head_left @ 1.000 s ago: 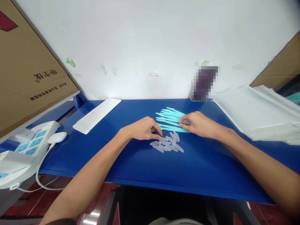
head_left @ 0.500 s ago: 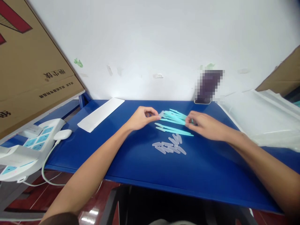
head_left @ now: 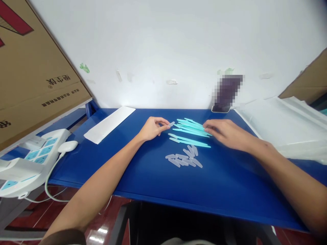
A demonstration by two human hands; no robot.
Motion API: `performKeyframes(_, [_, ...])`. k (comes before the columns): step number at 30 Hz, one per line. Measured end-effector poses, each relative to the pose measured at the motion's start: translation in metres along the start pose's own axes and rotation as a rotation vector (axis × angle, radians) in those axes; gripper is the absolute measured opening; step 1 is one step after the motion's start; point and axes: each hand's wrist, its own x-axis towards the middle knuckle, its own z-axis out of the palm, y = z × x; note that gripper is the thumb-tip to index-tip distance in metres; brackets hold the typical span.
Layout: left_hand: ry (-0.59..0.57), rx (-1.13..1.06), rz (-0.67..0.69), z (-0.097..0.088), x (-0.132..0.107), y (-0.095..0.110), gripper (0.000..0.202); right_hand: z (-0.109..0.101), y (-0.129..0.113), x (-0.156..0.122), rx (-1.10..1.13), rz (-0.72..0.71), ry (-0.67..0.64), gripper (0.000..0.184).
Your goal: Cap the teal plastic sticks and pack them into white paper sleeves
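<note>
Between the thumb and fingers of my left hand is a small translucent blade cap, held just left of the razor pile. My right hand has its fingertips closed at the handle ends of the turquoise eyebrow razors, seemingly pinching one; the fingers partly hide it. Two more turquoise razors lie side by side nearer to me. Below them, several loose translucent caps are scattered in a small heap on the blue table.
At the back left lies a white paper strip. A phone leans on the wall behind. Clear plastic packaging covers the right side. A white power strip with cables and a large cardboard box stand left.
My left hand has drawn back slightly left with the cap, away from the razor tips. My right hand has shifted slightly; the pile's razors lie a little more spread.
</note>
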Motion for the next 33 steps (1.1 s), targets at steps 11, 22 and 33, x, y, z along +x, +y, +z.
performKeyframes(11, [0.01, -0.057, 0.108, 0.006, 0.0, 0.002, 0.028, 0.005, 0.005, -0.001, -0.001, 0.031, -0.043, 0.033])
performKeyframes(22, [0.041, -0.076, 0.112, 0.006, 0.002, -0.004, 0.028, 0.003, 0.005, -0.001, -0.029, 0.019, -0.041, 0.032])
performKeyframes(33, [-0.036, 0.032, 0.192, 0.015, -0.004, 0.004, 0.023, 0.008, -0.005, 0.001, -0.024, -0.015, -0.02, 0.034])
